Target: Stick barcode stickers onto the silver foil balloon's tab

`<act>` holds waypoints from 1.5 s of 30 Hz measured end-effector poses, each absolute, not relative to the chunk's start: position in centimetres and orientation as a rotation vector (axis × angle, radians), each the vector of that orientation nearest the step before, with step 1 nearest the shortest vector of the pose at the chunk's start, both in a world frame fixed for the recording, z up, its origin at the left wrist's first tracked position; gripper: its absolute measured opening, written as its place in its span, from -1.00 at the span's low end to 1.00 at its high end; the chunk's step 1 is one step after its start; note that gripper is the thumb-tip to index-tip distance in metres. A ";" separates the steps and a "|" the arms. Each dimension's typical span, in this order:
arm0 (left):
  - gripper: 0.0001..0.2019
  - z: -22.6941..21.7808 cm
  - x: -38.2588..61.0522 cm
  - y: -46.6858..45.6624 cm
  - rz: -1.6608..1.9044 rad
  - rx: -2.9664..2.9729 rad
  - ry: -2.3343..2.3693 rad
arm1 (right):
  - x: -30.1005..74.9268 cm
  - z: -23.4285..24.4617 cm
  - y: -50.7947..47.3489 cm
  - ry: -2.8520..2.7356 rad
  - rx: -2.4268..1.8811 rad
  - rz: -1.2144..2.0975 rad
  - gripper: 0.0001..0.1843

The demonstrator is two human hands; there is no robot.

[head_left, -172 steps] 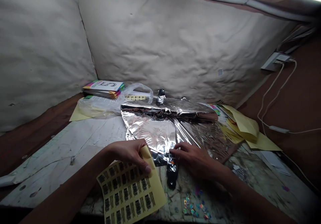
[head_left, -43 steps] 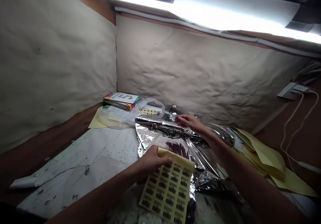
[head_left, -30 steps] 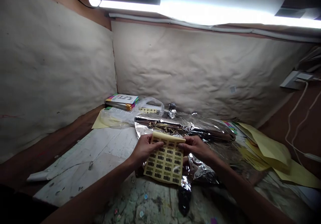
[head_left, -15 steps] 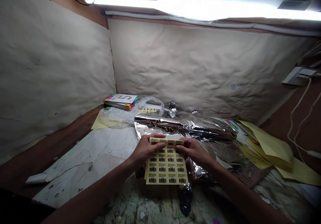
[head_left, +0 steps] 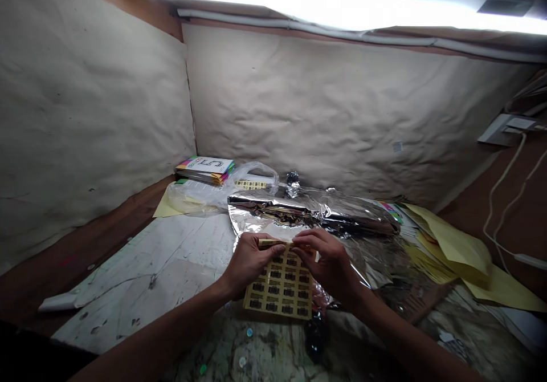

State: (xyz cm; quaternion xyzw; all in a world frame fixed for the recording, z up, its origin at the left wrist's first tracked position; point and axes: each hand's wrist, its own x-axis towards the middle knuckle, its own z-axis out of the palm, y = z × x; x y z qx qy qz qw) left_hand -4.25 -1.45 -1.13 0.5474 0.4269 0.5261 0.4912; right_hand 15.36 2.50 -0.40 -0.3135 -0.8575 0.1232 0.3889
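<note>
A yellow sheet of barcode stickers (head_left: 280, 288) is held up over the table between both my hands. My left hand (head_left: 248, 259) pinches its top left edge, thumb on the front. My right hand (head_left: 327, 262) is closed on the top right edge, fingertips curled at the upper row of stickers. Behind and under the sheet lies a crumpled silver foil balloon (head_left: 316, 216), spread flat across the table.
A clear plastic bag (head_left: 200, 191) and a stack of coloured packs (head_left: 205, 168) sit at the back left. Loose yellow backing sheets (head_left: 457, 245) pile up on the right. A white cable (head_left: 508, 199) hangs at the right wall. Paper-covered walls close the back and left.
My right hand came back from the foil's far end and took the sticker sheet's top right edge; since half a second ago the sheet tilted flatter and my right fingers curled onto its top.
</note>
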 end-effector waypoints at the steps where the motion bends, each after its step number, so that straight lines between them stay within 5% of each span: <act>1: -0.74 -1.2 -4.3 -1.5 1.273 1.307 1.038 | 15.4 -0.4 2.4 -2.187 -0.779 0.246 -0.87; 11: -0.66 -2.0 -4.3 -1.2 1.177 1.113 1.062 | 15.2 -0.9 1.9 -2.228 -0.702 -0.036 -0.86; 16: -0.65 -1.7 -6.0 -0.6 0.918 1.050 0.991 | 16.1 2.0 1.0 -2.013 -0.735 0.440 -0.93; 22: -0.74 -0.9 -6.7 -1.5 0.291 1.279 0.706 | 19.7 2.1 1.2 -1.883 -1.093 1.279 -0.72; 27: -0.36 -1.3 -5.2 -1.9 0.094 1.624 0.693 | 20.7 -1.5 1.2 -1.839 -1.183 1.531 -0.73; 33: -0.04 -1.5 -4.3 -2.1 0.048 1.876 0.736 | 20.7 -2.0 1.4 -2.008 -1.173 1.431 -0.82; 45: -0.07 -0.5 -4.3 -2.5 -0.080 1.956 0.816 | 20.4 -2.5 1.1 -2.329 -1.280 1.049 -0.87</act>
